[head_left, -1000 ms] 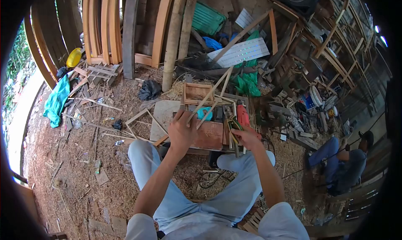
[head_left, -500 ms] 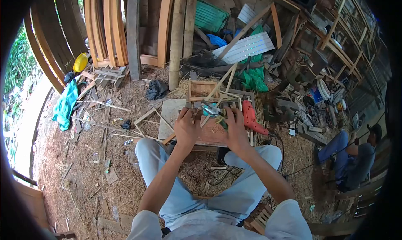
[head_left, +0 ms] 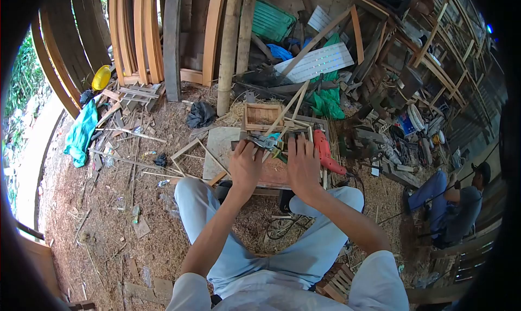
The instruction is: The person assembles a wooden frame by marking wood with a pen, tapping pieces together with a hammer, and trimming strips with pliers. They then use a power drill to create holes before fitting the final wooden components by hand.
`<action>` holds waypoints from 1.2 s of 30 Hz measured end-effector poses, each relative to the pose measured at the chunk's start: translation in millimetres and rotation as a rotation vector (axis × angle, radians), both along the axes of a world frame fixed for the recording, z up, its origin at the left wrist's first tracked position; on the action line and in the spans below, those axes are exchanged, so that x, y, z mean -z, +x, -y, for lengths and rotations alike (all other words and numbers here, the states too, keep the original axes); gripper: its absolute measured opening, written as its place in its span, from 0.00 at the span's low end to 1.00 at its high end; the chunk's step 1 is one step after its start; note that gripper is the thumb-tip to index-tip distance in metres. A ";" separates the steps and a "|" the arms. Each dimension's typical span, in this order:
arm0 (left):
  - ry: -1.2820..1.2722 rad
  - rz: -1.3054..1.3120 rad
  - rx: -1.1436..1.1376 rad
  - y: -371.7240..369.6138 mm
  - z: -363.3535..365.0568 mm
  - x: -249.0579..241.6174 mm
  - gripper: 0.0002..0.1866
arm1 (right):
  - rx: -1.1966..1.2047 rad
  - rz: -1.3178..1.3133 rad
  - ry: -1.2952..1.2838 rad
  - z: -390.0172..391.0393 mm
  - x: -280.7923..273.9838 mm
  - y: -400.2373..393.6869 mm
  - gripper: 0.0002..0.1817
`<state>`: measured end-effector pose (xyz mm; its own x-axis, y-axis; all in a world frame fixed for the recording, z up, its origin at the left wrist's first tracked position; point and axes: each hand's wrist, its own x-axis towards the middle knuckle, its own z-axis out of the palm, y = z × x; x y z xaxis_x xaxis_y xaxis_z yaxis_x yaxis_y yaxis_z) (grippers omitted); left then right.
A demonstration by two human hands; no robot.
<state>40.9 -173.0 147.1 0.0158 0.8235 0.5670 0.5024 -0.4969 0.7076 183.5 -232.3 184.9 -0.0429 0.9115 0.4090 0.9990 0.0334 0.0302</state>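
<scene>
My left hand (head_left: 246, 167) is closed over the near side of the work surface, fingers curled forward and fingertips partly hidden. A dark edge shows beside its fingers, but I cannot make out what it grips. Close by on the right, my right hand (head_left: 303, 167) bends its fingers over another dark edge; whatever lies under them is hidden. Between the two hands lie metal pliers (head_left: 266, 141) with a teal part, next to a green-handled tool (head_left: 280, 156). Beneath is a low reddish board (head_left: 275, 176). A red power drill (head_left: 328, 154) rests just right of my right hand.
A small wooden box frame (head_left: 262, 127) and thin sticks sit beyond my hands. Wood shavings and offcuts cover the ground. A black bag (head_left: 201, 115) lies ahead left. Another person (head_left: 461, 202) sits at the far right. Curved wooden frames (head_left: 144, 34) stand behind.
My right hand has shifted slightly left and turned, its fingers now reaching farther forward. The pliers sit a little farther left, and my left hand has moved slightly right.
</scene>
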 end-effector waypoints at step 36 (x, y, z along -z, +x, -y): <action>0.044 -0.096 0.079 -6.0 3.3 -4.1 0.05 | -0.226 -0.212 -0.299 -13.7 -36.0 24.3 0.26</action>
<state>35.0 -176.3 151.2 0.1359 0.7919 0.5953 0.5248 -0.5672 0.6347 207.8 -218.6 220.9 -0.1986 0.9686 0.1498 0.9486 0.2284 -0.2190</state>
